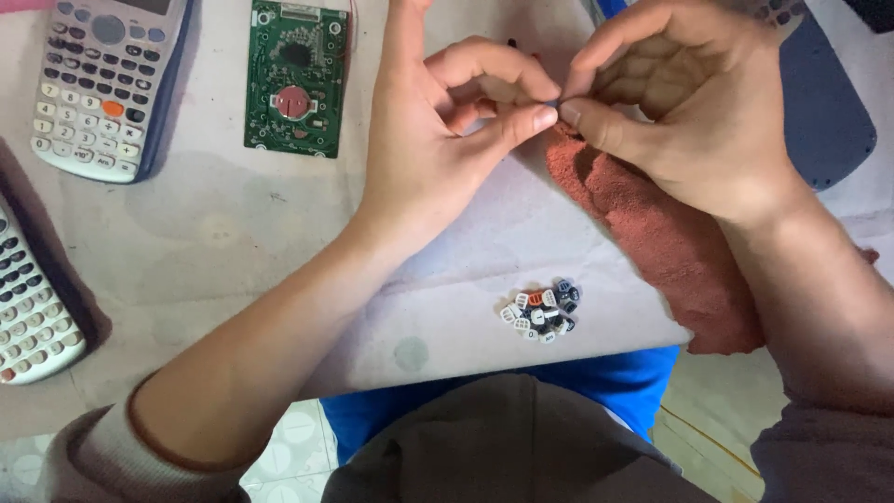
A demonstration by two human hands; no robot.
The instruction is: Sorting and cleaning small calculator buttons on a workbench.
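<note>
Nearest to the camera are the person's lap in grey and blue cloth and the two forearms, which reach forward over the pale worktop [233, 233]. Both hands meet above its far part: the left hand [447, 140] and the right hand [680, 102] press thumb and forefinger together on one very small piece [557, 102], so each grip is closed on it, fingertip against fingertip. This piece is almost fully hidden, and I cannot tell its shape or its long axis. It lies between the two hands, about equally near to both, just above the upper end of a reddish-brown cloth [670, 251] that runs down toward the worktop edge. Well below the hands, near that edge, rests a small heap of loose key caps [542, 312], white, dark and one orange. On the left lie a green circuit board [298, 79] with a round cell, a grey calculator [102, 84] and part of another calculator [28, 307].
</note>
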